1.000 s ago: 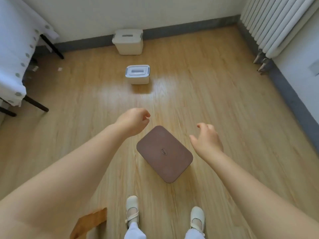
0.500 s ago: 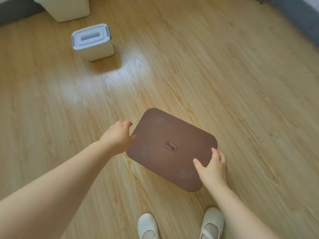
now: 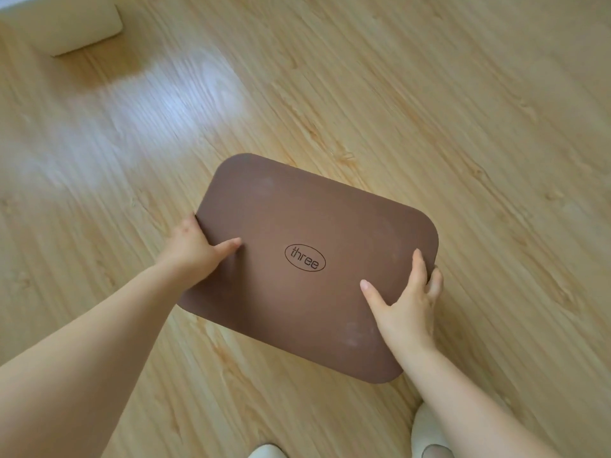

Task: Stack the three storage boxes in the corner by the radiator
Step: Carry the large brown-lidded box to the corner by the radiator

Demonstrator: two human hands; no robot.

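A brown rectangular storage box with rounded corners and a flat matte lid [image 3: 317, 259] fills the middle of the view, turned at a slant over the light wood-grain plank floor [image 3: 429, 94]. An oval mark on the lid reads "three". Whether the box sits on the floor or is raised off it cannot be told from this angle.

The person's left hand [image 3: 195, 249] grips the box's left short edge: the thumb lies flat on top of the lid while the fingers curl under the rim, out of sight. The right hand [image 3: 410, 305] clasps the right short edge near its close corner, thumb and one finger spread on the lid, the other fingers wrapped over the side.

At the top left corner, the blurred lower part of a cream-coloured plastic box [image 3: 66, 24] stands on the floor, well apart from the brown one. Two white shoe tips [image 3: 426, 434] show at the bottom edge.
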